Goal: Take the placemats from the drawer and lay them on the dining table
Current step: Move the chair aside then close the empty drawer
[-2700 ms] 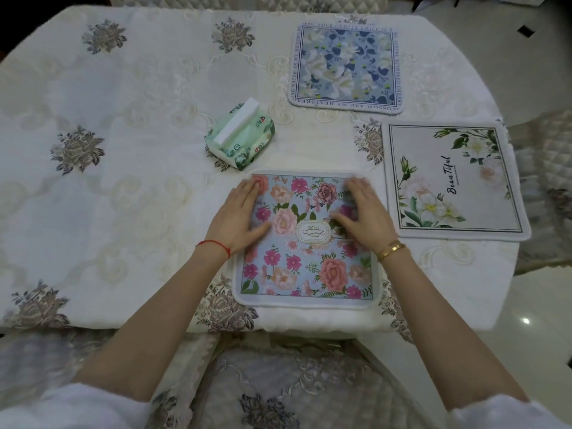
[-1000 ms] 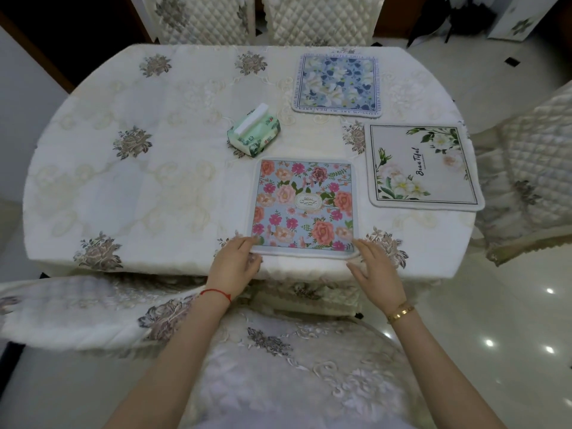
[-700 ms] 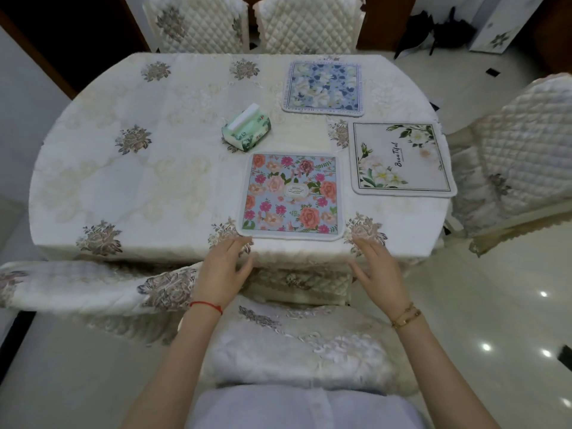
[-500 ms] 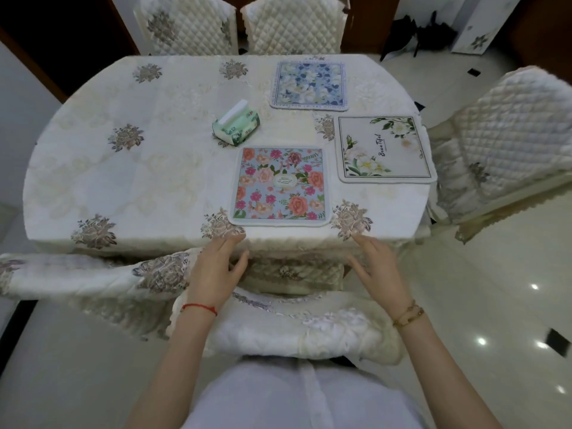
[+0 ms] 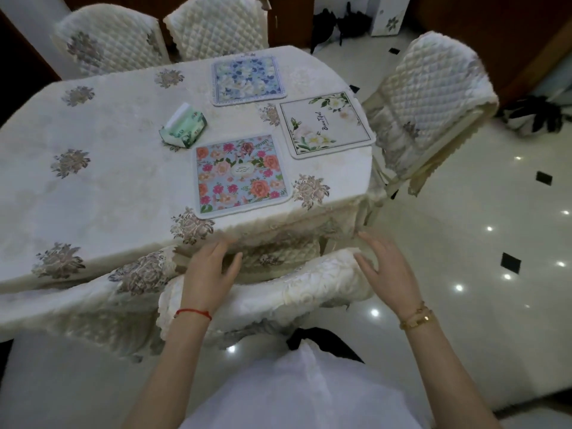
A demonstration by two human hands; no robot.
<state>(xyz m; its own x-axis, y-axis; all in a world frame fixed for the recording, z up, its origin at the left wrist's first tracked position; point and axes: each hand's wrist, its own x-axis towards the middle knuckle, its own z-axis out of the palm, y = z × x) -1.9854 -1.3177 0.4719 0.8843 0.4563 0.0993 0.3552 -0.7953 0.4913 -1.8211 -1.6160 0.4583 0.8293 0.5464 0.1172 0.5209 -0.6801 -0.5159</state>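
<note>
Three placemats lie flat on the dining table: a pink-rose mat near the front edge, a white mat with green leaves to its right, and a blue floral mat further back. My left hand hovers with relaxed fingers over the chair back below the table edge. My right hand is also open, beside the chair back's right end. Neither hand holds anything or touches a mat.
A green tissue pack lies left of the mats. A quilted chair is tucked in front of me, another chair stands at the right, two more at the far side. Glossy floor lies to the right.
Both hands left the pink-rose mat and drew back past the table edge to the chair back. The view pulled away from the table and swung, showing more floor on the right.
</note>
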